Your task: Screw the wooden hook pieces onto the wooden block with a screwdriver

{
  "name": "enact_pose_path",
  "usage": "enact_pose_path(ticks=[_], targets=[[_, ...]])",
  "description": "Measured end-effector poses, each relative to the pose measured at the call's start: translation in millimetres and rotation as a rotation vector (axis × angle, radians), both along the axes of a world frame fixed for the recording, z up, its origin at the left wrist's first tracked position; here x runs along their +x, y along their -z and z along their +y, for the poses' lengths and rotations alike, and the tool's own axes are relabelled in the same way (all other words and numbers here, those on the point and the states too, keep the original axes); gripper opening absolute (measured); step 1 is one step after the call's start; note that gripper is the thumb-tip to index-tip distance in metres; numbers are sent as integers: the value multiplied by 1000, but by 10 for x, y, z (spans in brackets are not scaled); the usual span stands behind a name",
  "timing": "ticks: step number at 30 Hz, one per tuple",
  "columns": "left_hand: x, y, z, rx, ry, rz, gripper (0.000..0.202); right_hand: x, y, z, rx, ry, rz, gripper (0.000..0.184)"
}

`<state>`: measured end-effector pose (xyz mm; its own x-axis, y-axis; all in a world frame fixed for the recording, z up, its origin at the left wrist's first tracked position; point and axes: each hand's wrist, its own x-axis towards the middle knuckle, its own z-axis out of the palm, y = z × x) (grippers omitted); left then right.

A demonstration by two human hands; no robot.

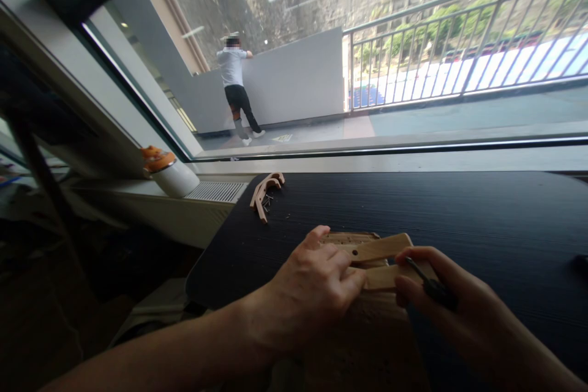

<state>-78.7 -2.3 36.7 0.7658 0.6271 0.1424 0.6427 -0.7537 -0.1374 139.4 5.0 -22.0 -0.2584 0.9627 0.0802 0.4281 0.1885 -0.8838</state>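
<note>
My left hand (316, 285) is curled over light wooden slats (381, 248) that lie on a wooden board (367, 343) at the near edge of the black table (459, 214). Its fingers press the slats down. My right hand (441, 294) pinches a small dark tool (429, 285), its tip at the end of the lower slat. Further back on the table lie curved wooden pieces (265, 188) with a few small dark screws beside them.
A white cup with an orange lid (168, 171) stands on the window sill at the left, next to a vent grille. Beyond the window a person (236, 89) leans on a grey balcony wall beside a metal railing.
</note>
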Motion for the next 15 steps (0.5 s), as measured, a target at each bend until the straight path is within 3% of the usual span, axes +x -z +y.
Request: enact_pose_path(ticks=[6, 15], targets=[[33, -110, 130, -259, -16, -58, 14, -33, 75, 9, 88, -12, -81, 24], [103, -23, 300, -388, -54, -183, 14, 57, 172, 59, 44, 50, -62, 34]])
